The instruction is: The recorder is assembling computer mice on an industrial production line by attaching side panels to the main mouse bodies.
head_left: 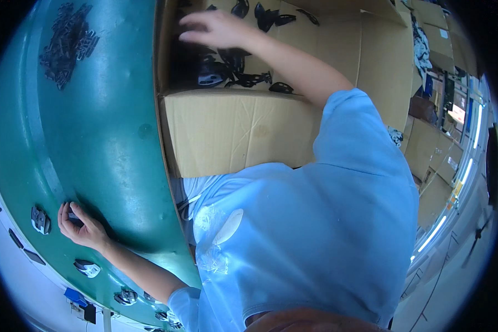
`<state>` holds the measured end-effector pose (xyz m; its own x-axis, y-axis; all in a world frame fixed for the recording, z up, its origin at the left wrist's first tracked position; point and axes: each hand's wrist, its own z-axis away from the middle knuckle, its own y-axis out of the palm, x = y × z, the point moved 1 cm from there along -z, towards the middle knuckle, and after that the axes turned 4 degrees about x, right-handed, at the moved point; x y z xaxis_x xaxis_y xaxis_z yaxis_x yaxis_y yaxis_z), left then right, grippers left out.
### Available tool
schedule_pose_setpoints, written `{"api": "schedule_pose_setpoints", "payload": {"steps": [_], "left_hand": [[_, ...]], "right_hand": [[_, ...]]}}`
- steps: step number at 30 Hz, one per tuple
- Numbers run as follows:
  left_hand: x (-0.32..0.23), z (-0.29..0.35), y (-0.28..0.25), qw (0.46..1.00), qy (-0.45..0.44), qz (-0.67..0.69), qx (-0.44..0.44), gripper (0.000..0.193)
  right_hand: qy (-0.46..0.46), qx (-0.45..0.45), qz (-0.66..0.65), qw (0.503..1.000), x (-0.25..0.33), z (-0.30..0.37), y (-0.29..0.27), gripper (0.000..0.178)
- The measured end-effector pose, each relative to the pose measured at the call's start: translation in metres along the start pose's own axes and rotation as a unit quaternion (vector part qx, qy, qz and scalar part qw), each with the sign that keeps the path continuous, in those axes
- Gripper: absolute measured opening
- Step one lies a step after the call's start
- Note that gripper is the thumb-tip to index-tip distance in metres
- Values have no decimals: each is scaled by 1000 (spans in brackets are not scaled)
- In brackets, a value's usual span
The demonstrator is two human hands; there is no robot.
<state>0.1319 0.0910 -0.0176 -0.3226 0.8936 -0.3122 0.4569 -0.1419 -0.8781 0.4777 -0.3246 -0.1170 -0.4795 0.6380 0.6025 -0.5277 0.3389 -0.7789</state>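
My left hand (pixel 82 226) rests at the green tabletop (pixel 116 166), its fingers curled round a dark plastic part (pixel 75 218) that they mostly hide. Beside it lies a black-and-grey mouse-shaped housing (pixel 40 220); a similar one with a pale grey face (pixel 87 268) sits a little nearer. My right hand (pixel 216 29) reaches into an open cardboard box (pixel 221 133), slightly blurred, fingers spread with nothing visible in them. Below and around it lie several glossy black curved plastic pieces (pixel 265 17), and one black piece with a grey patch (pixel 211 78).
A heap of small dark parts (pixel 66 47) lies at the table's far left. More housings (pixel 125 297) line the lower left. The box's near wall stands between my body and its contents. Cartons (pixel 437 160) are stacked at the right.
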Motion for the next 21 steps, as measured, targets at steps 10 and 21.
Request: {"api": "schedule_pose_setpoints", "payload": {"steps": [10,21], "left_hand": [[0,-4,3,999,35,-17,2,21],[-2,-9,6,999,45,-26,1,21]], "right_hand": [[59,175,173,968,-33,3,73,114],[160,230,-157,947,-31,46,82,102]]}}
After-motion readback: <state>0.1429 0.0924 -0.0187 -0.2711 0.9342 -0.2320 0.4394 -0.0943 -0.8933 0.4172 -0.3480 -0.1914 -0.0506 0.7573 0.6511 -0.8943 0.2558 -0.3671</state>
